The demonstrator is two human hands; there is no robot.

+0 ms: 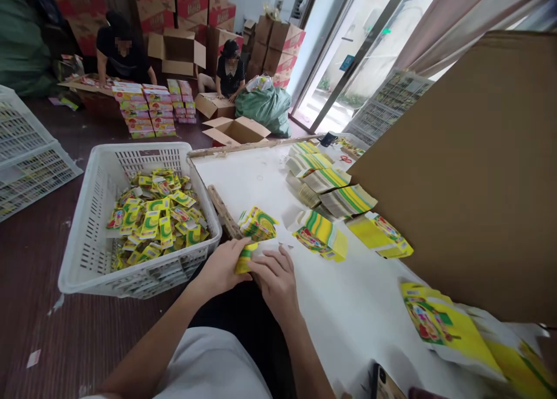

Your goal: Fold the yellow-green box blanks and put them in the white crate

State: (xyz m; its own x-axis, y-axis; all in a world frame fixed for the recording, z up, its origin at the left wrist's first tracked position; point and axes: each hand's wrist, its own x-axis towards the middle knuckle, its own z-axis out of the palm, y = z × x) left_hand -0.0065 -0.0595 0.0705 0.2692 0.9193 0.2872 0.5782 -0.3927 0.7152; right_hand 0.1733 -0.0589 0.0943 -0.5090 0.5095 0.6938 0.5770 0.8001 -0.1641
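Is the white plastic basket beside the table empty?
No, the white basket holds a heap of yellow-green packets spread across its bottom.

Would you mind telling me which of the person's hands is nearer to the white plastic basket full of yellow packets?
The left. The left hand sits just past the white basket near its front right corner, while the right hand lies further right over the white table.

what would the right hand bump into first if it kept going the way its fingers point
The right hand points up and left, at the small yellow packet it shares with the left hand. Beyond that, probably the wooden strip at the table's edge, though depth is unclear.
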